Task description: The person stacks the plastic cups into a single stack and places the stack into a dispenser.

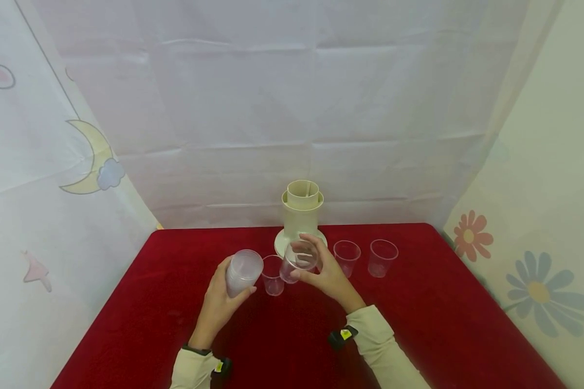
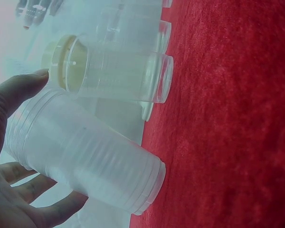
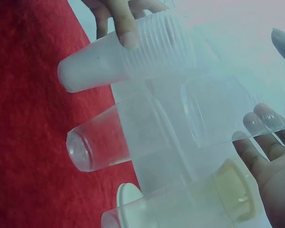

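A stack of nested clear plastic cups (image 1: 244, 272) tilts in the grip of my left hand (image 1: 218, 300), fingers on one side and thumb on the other. My right hand (image 1: 332, 278) holds a single clear plastic cup (image 3: 218, 114) between fingers and thumb, raised above the table. Between the hands, another clear cup (image 1: 273, 280) stands upright on the red cloth. In the right wrist view, a further standing cup (image 3: 154, 209) shows below the held one, in front of a cream cylinder (image 3: 235, 192).
Two more clear cups, one nearer (image 1: 346, 254) and one farther right (image 1: 383, 259), stand upright right of my right hand. The cream cylinder on its round base (image 1: 280, 244) is behind the cups at the far edge of the red-covered table (image 1: 175, 324). Printed cloth walls enclose the table.
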A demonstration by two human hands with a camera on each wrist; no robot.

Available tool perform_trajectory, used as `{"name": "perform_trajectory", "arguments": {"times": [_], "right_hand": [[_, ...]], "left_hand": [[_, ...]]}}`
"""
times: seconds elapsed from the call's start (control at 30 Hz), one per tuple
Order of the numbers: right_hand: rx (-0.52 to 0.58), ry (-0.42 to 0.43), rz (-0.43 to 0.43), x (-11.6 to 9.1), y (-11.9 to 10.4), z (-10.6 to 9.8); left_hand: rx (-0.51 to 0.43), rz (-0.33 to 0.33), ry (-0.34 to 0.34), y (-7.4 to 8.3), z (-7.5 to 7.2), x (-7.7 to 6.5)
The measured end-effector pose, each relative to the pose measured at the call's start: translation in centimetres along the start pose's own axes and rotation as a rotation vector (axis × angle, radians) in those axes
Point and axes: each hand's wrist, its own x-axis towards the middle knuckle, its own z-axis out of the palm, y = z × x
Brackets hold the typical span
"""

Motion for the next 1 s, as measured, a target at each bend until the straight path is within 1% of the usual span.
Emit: {"name": "perform_trajectory", "arguments": {"times": [0.1,0.27,0.5,0.73,0.87,1.0], "right_hand": [[0.038,-0.006,-0.028,0.4,-0.3,0.1],[0.042,0.001,-0.048,1.0,-0.5,0.2],[0.077,0.015,-0.114,1.7,-0.6,0.5],[0.097,0.002,-0.121,2.4,-1.0,0.9],[0.099,-0.001,-0.145,2.8,-1.3,1.2],[0.1,0.001,-0.168,3.3,-1.5,1.5]], "left_hand": [[-0.002,-0.01,-0.004,0.0,0.0,-0.1],[-0.001,-0.01,-0.001,0.0,0.0,0.0],[0.008,-0.023,-0.009,0.0,0.0,0.1],[-0.001,-0.042,-0.021,0.2,0.0,0.1],[0.008,-0.056,-0.028,0.2,0.0,0.0],[0.016,-0.044,-0.025,0.1,0.0,0.1]]}}
